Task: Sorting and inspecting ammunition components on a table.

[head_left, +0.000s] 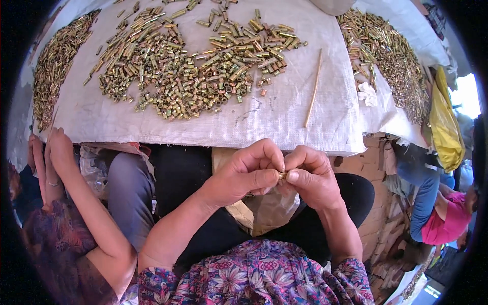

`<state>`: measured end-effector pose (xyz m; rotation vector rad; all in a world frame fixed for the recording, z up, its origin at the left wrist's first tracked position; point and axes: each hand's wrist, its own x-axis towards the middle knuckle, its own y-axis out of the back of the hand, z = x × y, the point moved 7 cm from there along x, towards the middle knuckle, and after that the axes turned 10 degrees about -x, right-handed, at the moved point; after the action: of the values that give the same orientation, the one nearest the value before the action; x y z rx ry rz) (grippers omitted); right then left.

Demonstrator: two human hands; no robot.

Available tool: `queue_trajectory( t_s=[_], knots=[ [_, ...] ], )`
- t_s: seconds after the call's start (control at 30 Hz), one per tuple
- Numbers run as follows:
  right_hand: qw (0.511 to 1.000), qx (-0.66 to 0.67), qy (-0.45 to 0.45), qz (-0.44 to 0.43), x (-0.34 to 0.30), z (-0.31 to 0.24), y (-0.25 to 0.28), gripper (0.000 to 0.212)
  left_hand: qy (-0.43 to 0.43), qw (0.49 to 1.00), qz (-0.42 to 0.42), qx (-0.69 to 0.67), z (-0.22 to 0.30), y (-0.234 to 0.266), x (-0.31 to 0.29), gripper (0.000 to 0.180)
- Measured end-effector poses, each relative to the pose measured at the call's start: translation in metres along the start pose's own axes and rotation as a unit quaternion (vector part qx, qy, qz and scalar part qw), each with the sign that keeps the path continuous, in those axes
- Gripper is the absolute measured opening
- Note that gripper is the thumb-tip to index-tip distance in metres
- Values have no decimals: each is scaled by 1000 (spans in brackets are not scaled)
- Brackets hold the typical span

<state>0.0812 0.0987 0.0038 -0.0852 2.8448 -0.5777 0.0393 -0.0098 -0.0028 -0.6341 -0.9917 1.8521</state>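
Over my lap, just past the table's near edge, my left hand [249, 170] and my right hand [316, 178] meet fingertip to fingertip. Both are closed in a pinch on a small brass-coloured metal sleeve [281, 175], mostly covered by the thumbs and fingers. Ahead, on a white woven sheet [290, 119], lies a heap of short brass-coloured sleeves [178, 89]. Longer metal tubes [239, 48] of the same colour spread behind and beside them. Below my hands, an open bag [277, 213] with a pale rim rests between my legs; its contents cannot be made out.
A thin wooden stick [313, 89] lies right of the heap. More metal pieces pile up at the far left [63, 66] and far right [391, 56]. One person's arm [89, 188] reaches in at left; another person in pink [447, 218] sits at right, near a yellow bag [445, 122].
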Motion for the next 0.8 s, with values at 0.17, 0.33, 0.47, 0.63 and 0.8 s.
queue_trajectory(
  t_s=[0.17, 0.33, 0.47, 0.63, 0.8],
  knots=[
    [984, -174, 15, 21, -3, -8, 4, 14, -29, 996, 37, 75, 2, 11, -3, 19],
    [868, -494, 21, -52, 4, -36, 11, 20, -41, 835, 150, 528, 49, 22, -4, 15],
    [849, -522, 76, 20, 45, -61, 8, 16, -180, 600, 244, 741, 88, 25, 4, 10],
    [735, -612, 279, 83, 120, -78, -13, 9, -136, 492, 272, 816, 89, 32, 25, 12],
    [555, -753, 348, 61, 166, -58, -31, 10, -105, 478, 281, 825, 92, 40, 28, 21]
  ],
)
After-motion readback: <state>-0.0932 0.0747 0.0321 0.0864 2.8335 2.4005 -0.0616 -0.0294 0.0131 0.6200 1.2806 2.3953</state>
